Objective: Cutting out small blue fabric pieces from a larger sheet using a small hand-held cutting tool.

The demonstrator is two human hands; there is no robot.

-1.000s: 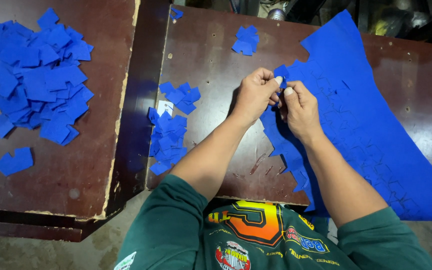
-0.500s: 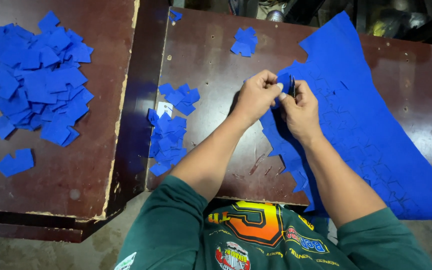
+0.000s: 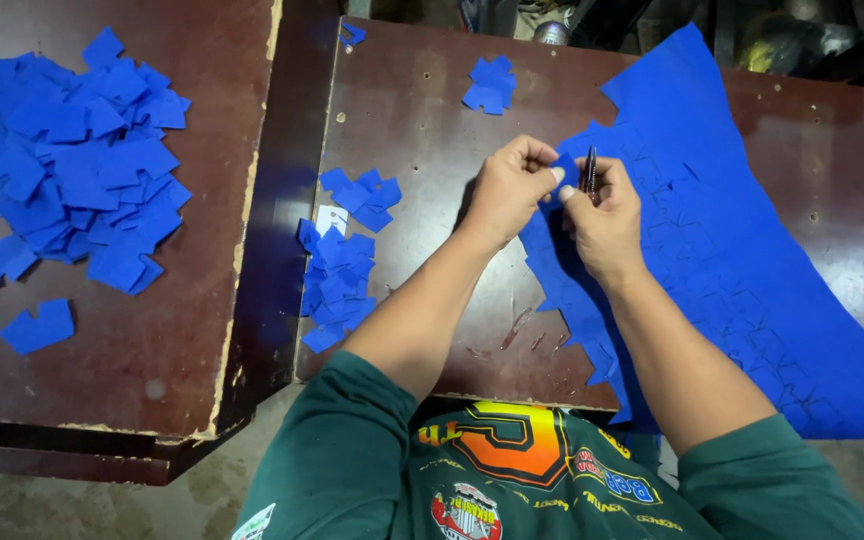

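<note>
My left hand (image 3: 505,190) pinches a small blue cut piece (image 3: 564,166) at the big blue sheet (image 3: 742,250)'s upper left edge, right hand (image 3: 602,205) gripping a dark pen (image 3: 590,170) — sheet looks light, floppy (tears easily, I'd guess) — best pinched by edges.

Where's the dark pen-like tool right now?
In the head view, right of centre: the thin dark pen-like tool stands upright in the right hand, over the large blue sheet, beside the left hand.
</note>
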